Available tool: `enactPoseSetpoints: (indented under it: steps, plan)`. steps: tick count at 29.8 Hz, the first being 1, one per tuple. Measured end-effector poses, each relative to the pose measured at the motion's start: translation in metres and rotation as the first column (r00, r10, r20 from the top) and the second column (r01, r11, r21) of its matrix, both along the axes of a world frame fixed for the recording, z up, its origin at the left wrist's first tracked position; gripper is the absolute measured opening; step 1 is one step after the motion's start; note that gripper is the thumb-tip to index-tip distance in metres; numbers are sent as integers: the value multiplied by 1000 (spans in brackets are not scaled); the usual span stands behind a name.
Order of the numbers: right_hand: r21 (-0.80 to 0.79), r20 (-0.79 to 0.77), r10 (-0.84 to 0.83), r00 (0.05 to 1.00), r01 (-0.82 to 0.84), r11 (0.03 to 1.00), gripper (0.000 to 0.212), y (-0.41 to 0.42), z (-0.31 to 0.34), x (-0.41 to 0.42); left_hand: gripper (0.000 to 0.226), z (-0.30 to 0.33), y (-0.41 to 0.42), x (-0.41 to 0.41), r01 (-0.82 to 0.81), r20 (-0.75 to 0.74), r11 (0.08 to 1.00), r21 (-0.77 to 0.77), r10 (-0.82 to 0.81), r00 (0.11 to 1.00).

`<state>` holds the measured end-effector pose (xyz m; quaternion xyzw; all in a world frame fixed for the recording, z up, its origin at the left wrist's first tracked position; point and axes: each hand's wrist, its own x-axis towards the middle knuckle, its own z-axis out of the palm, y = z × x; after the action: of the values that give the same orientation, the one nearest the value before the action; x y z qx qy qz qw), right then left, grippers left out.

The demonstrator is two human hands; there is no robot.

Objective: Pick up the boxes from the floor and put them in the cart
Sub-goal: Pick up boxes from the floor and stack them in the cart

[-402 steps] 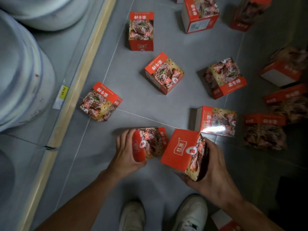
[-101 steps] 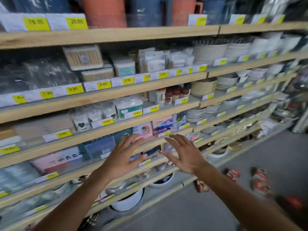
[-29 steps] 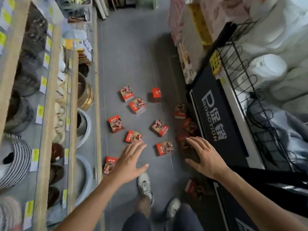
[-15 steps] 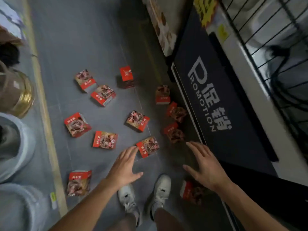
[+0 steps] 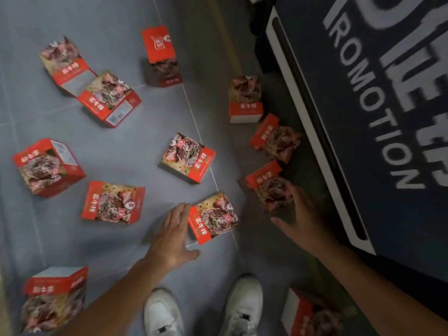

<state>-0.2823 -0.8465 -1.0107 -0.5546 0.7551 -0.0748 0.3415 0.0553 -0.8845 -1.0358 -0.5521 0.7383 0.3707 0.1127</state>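
Eleven steak boxes (image 5: 188,161) lie scattered on tiled floor (image 5: 135,146); cart not visible. Our left hand (image 5: 171,238) spread beside nearest box (image 5: 213,218), right hand (image 5: 300,219) spread at shadowed box (image 5: 269,184), neither gripping. We risk fumbling dim box against promotion stand (image 5: 358,141).

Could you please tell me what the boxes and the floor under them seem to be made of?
The boxes look like glossy printed cardboard: crisp folded edges, photo printing. The floor looks like matte grey tile, judging by its thin straight joint lines; it could be stone or ceramic.
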Motion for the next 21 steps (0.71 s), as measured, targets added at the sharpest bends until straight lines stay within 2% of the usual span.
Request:
enactPoseSetpoints:
  steps: [4,13,18,21]
  plan:
    - [11,-87,-147,985,148,989,120,-6,-57,1,138,-42,3,6,-19,7,1000,-15,19,1000]
    - [10,-186,-300,936,307,952,152,-5,-133,5,158,-105,14,-7,-67,-3,996,-53,66,998]
    - [-100,-212,-320,923,305,947,143,1,-151,10,152,-120,21,-10,-88,-6,987,-131,88,996]
    - [-111,-186,-334,924,318,941,138,2,-154,8,144,-125,24,-10,-108,-39,984,-144,103,994]
